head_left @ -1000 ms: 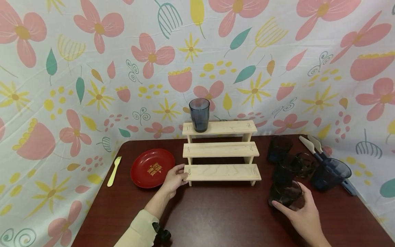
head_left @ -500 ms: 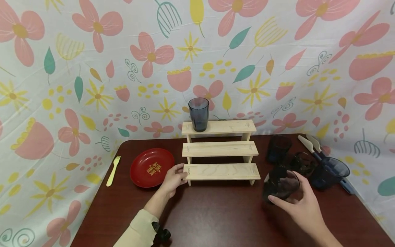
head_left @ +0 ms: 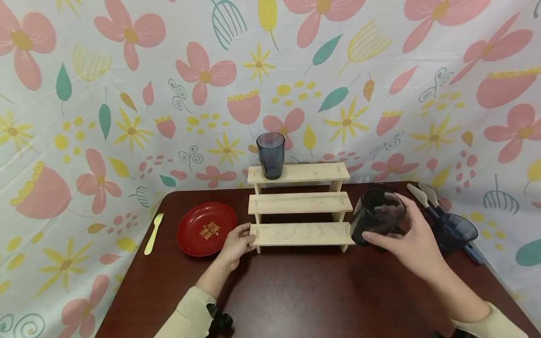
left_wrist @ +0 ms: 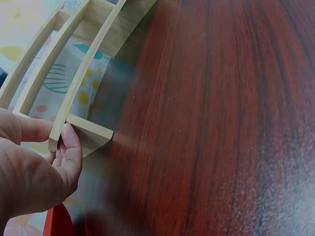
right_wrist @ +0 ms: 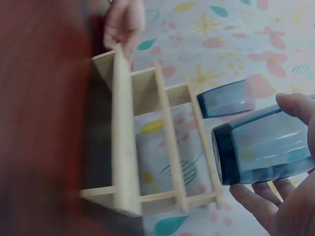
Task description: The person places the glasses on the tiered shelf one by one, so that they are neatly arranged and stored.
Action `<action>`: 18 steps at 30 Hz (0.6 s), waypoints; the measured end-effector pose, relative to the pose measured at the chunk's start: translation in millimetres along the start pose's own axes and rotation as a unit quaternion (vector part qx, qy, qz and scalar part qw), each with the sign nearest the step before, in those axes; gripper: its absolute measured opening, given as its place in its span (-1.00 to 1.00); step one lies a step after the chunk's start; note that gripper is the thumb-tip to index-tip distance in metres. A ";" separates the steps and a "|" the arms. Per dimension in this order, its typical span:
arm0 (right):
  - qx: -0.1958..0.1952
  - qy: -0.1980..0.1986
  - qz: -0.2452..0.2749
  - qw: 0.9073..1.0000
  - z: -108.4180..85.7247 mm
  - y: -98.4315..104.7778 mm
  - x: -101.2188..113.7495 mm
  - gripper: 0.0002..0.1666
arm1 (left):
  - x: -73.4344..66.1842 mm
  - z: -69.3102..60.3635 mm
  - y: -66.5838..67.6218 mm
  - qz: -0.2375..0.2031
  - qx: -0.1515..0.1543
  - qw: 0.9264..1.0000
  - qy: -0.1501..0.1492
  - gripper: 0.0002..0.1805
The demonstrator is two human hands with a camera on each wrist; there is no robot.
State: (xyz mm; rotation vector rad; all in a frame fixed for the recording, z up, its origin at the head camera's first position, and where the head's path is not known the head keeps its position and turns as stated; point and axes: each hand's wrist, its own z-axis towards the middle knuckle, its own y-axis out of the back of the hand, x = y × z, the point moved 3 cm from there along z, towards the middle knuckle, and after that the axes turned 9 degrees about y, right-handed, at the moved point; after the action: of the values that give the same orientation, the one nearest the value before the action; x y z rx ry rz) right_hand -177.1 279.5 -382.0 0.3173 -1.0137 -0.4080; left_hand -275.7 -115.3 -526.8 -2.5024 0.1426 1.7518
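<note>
A three-tier wooden display rack (head_left: 302, 203) stands at the middle of the table. My left hand (head_left: 236, 245) pinches the left end of its lowest board; in the left wrist view, thumb and fingers (left_wrist: 73, 147) lie on either side of the board. My right hand (head_left: 412, 244) grips a dark, tinted drinking glass (head_left: 372, 218), held in the air just right of the rack. The right wrist view shows this glass (right_wrist: 268, 147) bluish, its thick base toward the rack. A similar blue glass (head_left: 271, 157) stands upright on the top tier's left end.
Left of the rack lie a red plate (head_left: 206, 229) with gold characters and a pale yellow fork (head_left: 154, 234). Another dark glass (head_left: 456, 230) and white-bladed knives (head_left: 422, 195) with blue handles are at the right edge. The held glass partly hides things behind it.
My right hand has lifted the glass from the table's right side and moved it up and toward the rack. My left hand keeps its place on the lowest board.
</note>
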 end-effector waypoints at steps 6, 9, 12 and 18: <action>0.006 0.006 0.012 1.000 36.5 -0.7 10.6 0.18 | -0.8 1.3 2.0 0.000 -0.002 1.000 -0.005 -0.38; 0.002 0.006 0.009 1.000 56.7 -3.1 12.7 0.15 | -0.3 2.3 1.8 -0.001 -0.001 1.000 -0.005 -0.37; 0.000 0.014 0.011 1.000 77.5 -7.8 13.3 0.10 | 0.0 2.7 1.2 0.002 0.000 1.000 -0.008 -0.36; 0.006 0.013 0.012 1.000 115.6 -22.4 4.2 0.12 | 1.7 3.0 0.4 0.000 0.001 1.000 -0.003 -0.37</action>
State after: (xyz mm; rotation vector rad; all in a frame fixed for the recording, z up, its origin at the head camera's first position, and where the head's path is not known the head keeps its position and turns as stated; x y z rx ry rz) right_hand -279.4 250.1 -331.5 0.3209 -0.9935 -0.3757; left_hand -277.9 -115.4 -529.4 -2.4957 0.1435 1.7584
